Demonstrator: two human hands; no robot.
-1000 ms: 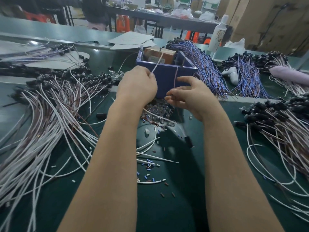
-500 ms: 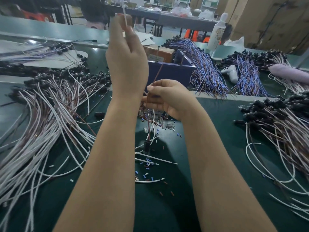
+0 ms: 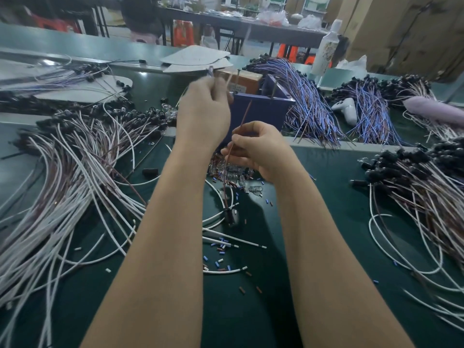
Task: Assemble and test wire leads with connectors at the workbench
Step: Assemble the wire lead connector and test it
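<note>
**A:** Where's the lead rn?

**B:** Brown lead [image 3: 245, 115] runs near-vertical w/ a slight tilt. Top end is in front of the blue box [image 3: 261, 121]. Bottom end, w/ the black connector [image 3: 229, 215], hangs low over the table [image 3: 251, 310]. Touching or not, can't tell.

**A:** Hands?

**B:** Right hand [image 3: 261, 151] has fingers curled, pinching the lead approx. mid-length. Left hand [image 3: 203, 114] is higher and farther out, up-left of the right. Its fingers are curled on a thin pale strand [image 3: 228, 82]. It's blurred, so can't say if it's the same lead.

**A:** Which hand's nearer the free top end?

**B:** Left, I'd judge. The tip sits btwn the two hands, just right of the left one. Connector end is below the right hand, near the glass bulbs [image 3: 236, 173]. Next move prob. turns on that up-down axis.
</note>
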